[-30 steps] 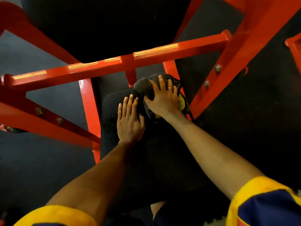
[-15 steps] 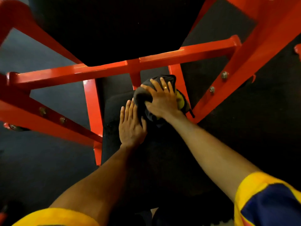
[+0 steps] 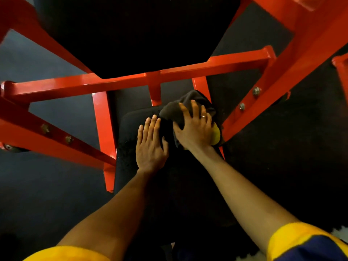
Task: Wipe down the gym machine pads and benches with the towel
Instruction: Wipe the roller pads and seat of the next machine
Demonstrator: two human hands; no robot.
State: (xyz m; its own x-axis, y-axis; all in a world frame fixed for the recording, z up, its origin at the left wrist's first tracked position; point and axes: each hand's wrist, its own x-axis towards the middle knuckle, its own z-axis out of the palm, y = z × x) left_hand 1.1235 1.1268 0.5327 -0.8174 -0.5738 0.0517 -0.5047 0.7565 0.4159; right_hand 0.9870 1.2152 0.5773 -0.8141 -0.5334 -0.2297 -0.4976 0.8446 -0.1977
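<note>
Well, the red frame (image 3: 56, 87) runs along the left of the black seat pad (image 3: 128, 140), bolted struts angling down past it. On the pad itself the left hand (image 3: 150, 147) lies flat, fingers straight and together, palm down, holding nothing. Just to its right, at the pad's far right corner, the right hand (image 3: 195, 129) presses on the dark towel (image 3: 175, 108) — fingers spread and curled over the bunched cloth, a yellow patch showing under the palm's outer edge.

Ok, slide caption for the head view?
Right hand presses towel onto black seat pad; left hand rests flat beside.
</note>
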